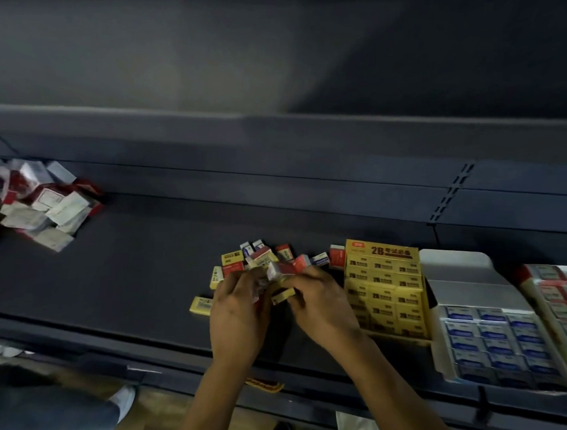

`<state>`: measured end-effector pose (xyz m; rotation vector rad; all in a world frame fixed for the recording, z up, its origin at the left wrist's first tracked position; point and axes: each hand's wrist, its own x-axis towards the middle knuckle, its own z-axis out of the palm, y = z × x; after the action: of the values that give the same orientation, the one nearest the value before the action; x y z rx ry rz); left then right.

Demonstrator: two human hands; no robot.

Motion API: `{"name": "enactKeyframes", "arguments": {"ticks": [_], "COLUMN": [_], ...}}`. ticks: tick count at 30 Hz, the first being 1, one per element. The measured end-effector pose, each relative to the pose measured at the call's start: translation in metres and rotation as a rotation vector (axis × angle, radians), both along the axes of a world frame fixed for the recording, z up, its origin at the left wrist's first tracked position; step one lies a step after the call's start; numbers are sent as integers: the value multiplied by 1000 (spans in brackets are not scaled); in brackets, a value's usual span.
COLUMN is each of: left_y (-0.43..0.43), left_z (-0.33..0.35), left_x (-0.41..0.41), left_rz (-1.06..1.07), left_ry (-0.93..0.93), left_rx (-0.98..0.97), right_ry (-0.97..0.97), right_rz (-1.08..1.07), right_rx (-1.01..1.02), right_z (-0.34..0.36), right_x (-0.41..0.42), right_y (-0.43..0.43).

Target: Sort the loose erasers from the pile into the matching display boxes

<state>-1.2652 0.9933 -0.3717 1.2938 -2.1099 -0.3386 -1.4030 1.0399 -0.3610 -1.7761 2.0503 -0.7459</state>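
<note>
From the head view, you are standing at a dark shelf [129,273] with both hands working in the pile of loose erasers [264,256], which is sitting mid-shelf just left of the display boxes. The erasers are looking like small rectangular blocks in paper sleeves: some yellow with dark print, some red and white, a few white with blue. They are lying jumbled at all angles, touching and overlapping.

Your left hand [237,309] is curling its fingers round a small bunch of erasers [261,286] at the near edge of the pile; motion blur is hiding how many. Your right hand [321,303] is meeting it from the right, thumb and fingers pinching a yellow-and-red eraser [284,295] in the gap between the two hands.

A single yellow eraser [202,305] is lying flat by itself just left of your left wrist, apart from the pile.

The yellow display box [385,289] is standing right beside your right hand, its rows packed with matching yellow erasers and its header flap marked "2B". Next to it, the white display box [496,344] is holding rows of blue-and-white erasers, its lid folded back. The red display box [559,295] is getting cut off by the right edge.

Far left on the shelf, a heap of red and white packets [41,200] is lying well apart from everything else.
</note>
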Motion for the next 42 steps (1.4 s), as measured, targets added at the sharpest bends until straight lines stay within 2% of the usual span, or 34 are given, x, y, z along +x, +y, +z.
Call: {"name": "enactKeyframes", "arguments": {"ticks": [6, 11, 15, 22, 25, 30, 36, 42], "left_y": [-23, -34, -35, -20, -14, -3, 17, 31], "left_z": [0, 0, -1, 6, 6, 8, 9, 4], "left_x": [-5, -4, -3, -2, -3, -12, -30, -43], "left_rz": [-124, -173, -227, -255, -278, -258, -294, -294], "left_ry": [-84, -60, -57, -39, 50, 185, 258, 260], "left_rx": [40, 54, 35, 23, 60, 132, 181, 192], "right_ry": [65, 68, -57, -483, -537, -499, -435, -193], "right_rz": [-18, -59, -93, -230, -249, -291, -315, -411], "right_rx": [19, -14, 69, 100, 79, 68, 69, 45], "right_z": [-7, -12, -5, 18, 22, 24, 21, 19], "right_x": [9, 8, 1, -20, -29, -43, -64, -90], "right_y": [-7, -5, -3, 10, 20, 35, 56, 74]}}
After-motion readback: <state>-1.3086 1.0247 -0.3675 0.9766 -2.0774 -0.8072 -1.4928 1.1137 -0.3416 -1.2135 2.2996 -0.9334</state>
